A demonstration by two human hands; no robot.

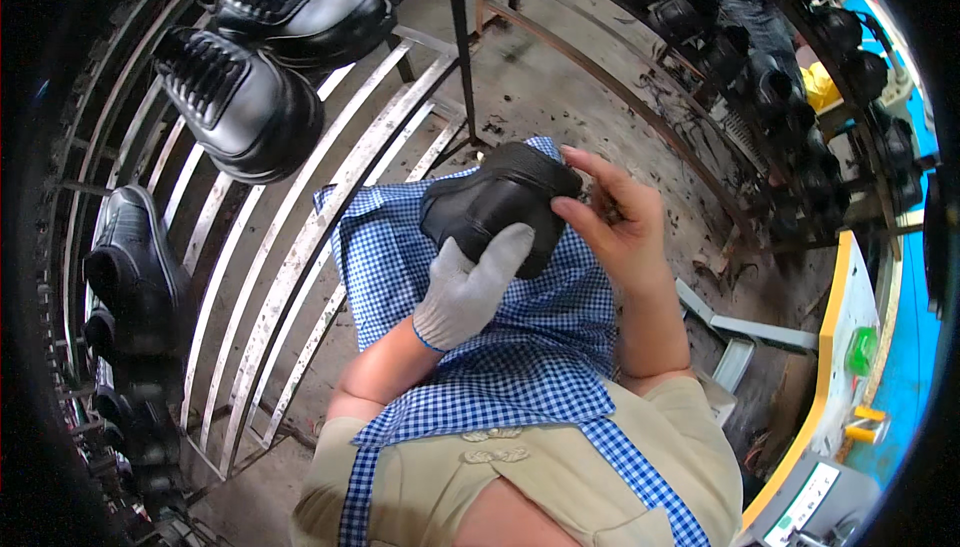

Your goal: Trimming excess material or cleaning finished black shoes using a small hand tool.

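— Far to the left of the gloved hand, what hangs on the metal rack [300, 237]?

— Finished black shoes [245, 97], soles and uppers resting on curved bars, well apart from the worker's lap.

— And the hands?

— The left hand [470, 287], in a white knit glove, is wrapped around the underside of a black shoe [500, 202], gripping it over a blue checked apron [500, 367]. Just right of it the bare right hand [615, 222] pinches the shoe's edge with thumb and fingertips; whether it holds a small tool or thread there is too small to tell.

— What might go wrong?

— The shoe sits above the lap, held only by the two hands. If the glove's grip slackens on the smooth leather, the shoe could roll off the apron to the littered concrete floor [560, 87] beyond the right hand and get scuffed. The bare fingers, pressed at the rim, could also slip or be nicked if the pull is hard.
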